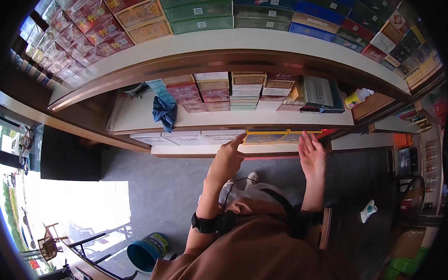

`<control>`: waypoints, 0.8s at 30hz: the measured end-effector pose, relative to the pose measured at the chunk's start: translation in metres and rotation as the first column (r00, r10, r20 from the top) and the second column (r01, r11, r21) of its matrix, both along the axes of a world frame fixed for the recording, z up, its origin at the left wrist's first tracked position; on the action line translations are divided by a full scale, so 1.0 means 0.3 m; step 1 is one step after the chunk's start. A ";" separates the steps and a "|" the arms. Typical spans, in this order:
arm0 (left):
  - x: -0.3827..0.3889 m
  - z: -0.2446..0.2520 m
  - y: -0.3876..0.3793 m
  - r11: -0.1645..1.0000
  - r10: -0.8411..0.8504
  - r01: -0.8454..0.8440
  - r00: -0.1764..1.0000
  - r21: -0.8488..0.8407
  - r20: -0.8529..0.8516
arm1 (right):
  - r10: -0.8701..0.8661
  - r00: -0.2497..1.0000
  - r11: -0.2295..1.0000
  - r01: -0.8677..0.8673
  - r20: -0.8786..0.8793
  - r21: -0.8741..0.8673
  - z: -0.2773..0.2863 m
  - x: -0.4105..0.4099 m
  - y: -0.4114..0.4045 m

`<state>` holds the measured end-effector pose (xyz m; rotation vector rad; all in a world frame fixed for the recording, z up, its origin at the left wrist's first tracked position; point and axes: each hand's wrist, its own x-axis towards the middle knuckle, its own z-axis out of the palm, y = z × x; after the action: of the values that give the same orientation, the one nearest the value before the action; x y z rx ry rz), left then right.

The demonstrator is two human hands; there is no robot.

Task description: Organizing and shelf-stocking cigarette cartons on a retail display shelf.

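Note:
My left hand (pixel 229 160) is raised over the floor in front of the shelves, its index finger extended and the other fingers partly curled around nothing visible. To its right my right hand (pixel 313 156) is up with the palm showing and fingers spread, holding nothing. In this view both fingertips overlap the bottom shelf's row of yellow-edged dark boxes (pixel 266 137); whether they touch cannot be told. White boxes (pixel 187 137) continue that row leftward. On the shelf above, a crumpled blue cloth (pixel 165 114) hangs over the front edge, left of stacked cartons (pixel 214 95).
Wrapped cartons (pixel 199 11) fill the upper shelf. A spray bottle (pixel 358 98) stands at the middle shelf's right end. Behind me on the left is a teal bucket (pixel 148 250) on the grey floor (pixel 145 170). A dark table (pixel 355 189) bearing a tissue packet (pixel 368 211) lies to my right.

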<state>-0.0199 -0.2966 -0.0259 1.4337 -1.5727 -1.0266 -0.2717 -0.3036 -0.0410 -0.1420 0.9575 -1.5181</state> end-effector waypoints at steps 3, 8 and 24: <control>0.018 0.088 -0.031 0.987 0.020 -0.028 0.999 0.161 0.050 | 0.033 0.999 0.999 -0.034 0.016 0.010 -0.023 -0.024 -0.013; 0.059 0.075 -0.016 0.837 0.486 -0.547 0.770 -0.035 -0.412 | 0.112 0.992 0.993 -0.110 -0.062 0.041 -0.005 0.029 -0.022; 0.336 -0.022 0.039 0.577 0.641 -0.814 0.497 -0.060 -0.585 | 0.334 0.930 0.941 -0.320 -0.154 0.110 -0.062 0.285 -0.158</control>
<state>0.0809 -0.2850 -0.0325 1.2517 -0.5479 -0.4851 -0.1862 -0.3511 -0.0596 -0.3601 1.0728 -1.1695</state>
